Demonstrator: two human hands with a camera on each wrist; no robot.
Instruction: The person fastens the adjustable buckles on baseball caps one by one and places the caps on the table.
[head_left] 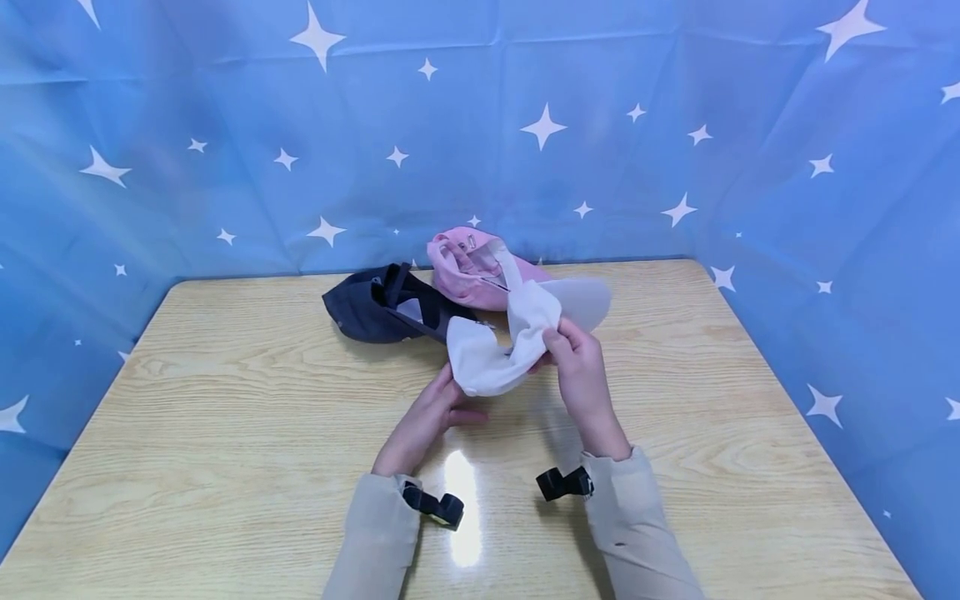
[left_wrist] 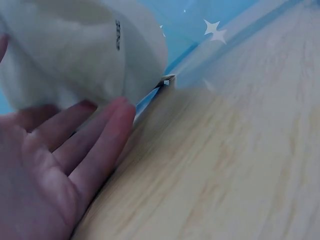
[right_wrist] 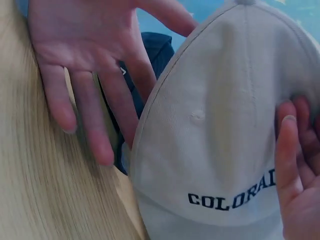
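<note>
A white cap (head_left: pixel 483 362) hangs above the table in front of me, dark "COLORADO"-like lettering showing on its crown (right_wrist: pixel 215 115) in the right wrist view. My right hand (head_left: pixel 581 379) grips its right side between thumb and fingers, pressing into the fabric. On the other side, my left hand (head_left: pixel 423 421) lies close under the cap's lower left edge, fingers extended and spread (right_wrist: pixel 95 65). The left wrist view has its fingertips against or right beside the white crown (left_wrist: pixel 85 55); actual contact is hard to tell. A pale brim (head_left: pixel 583 300) sticks out beyond the right hand.
Behind the white cap lies a pink cap (head_left: pixel 468 279), partly covered. A dark navy cap (head_left: pixel 367 312) rests to its left. All are near the far edge of the wooden table (head_left: pixel 247 433), against a blue star-patterned cloth (head_left: pixel 420 100).
</note>
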